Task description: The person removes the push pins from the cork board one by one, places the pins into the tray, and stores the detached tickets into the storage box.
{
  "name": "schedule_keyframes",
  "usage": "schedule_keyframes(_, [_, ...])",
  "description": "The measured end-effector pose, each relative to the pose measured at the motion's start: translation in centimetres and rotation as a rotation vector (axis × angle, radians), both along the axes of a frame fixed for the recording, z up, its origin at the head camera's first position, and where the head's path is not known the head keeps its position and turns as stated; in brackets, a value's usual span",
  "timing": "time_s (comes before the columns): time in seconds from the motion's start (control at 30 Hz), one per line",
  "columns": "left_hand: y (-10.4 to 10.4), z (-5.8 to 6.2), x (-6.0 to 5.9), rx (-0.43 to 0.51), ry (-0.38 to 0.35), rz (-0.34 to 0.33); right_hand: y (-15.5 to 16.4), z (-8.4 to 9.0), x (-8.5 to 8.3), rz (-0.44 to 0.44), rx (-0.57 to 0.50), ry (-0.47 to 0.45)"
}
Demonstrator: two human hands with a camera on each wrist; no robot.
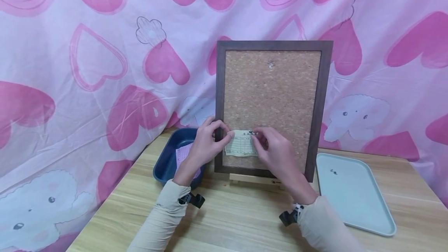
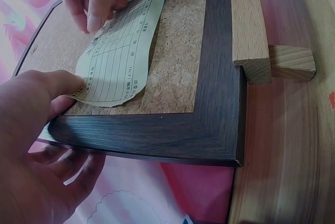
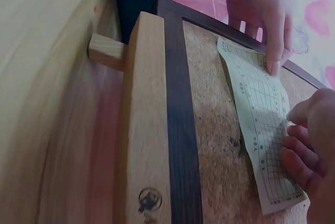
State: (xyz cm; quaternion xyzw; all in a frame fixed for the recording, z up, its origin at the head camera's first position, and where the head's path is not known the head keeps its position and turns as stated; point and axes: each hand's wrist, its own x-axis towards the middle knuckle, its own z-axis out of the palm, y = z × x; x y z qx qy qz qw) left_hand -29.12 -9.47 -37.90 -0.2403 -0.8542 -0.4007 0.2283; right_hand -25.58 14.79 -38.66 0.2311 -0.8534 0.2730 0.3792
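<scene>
A dark-framed cork board (image 1: 276,92) stands upright on a wooden easel (image 1: 252,179). A pale slip of paper (image 1: 241,147) printed with a grid lies flat on the cork near the lower left corner. My left hand (image 1: 220,135) grips the frame's left edge. Its thumb (image 2: 68,85) pins the slip's corner and its fingers curl behind the frame. My right hand (image 1: 260,137) is at the slip's top right, its bunched fingertips pinching a small silvery pin (image 1: 252,132) against the paper. The right wrist view shows the slip (image 3: 261,124) bowing slightly off the cork.
Another pin (image 1: 270,64) is stuck high in the cork. A dark blue tray (image 1: 164,166) holding a pink paper sits left of the board. A pale green tray (image 1: 353,201) with one small pin (image 1: 333,172) lies to the right. A heart-print cloth hangs behind.
</scene>
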Motion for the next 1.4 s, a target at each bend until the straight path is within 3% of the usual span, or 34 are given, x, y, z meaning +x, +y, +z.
schedule_keyframes(0.33, [0.3, 0.1, -0.1, -0.004, 0.004, -0.011, -0.3, -0.1, -0.8, -0.022, -0.035, -0.004])
schedule_keyframes(1.4, [-0.1, -0.1, -0.1, 0.002, 0.001, -0.008, -1.3, -0.6, -0.5, -0.033, -0.085, 0.025])
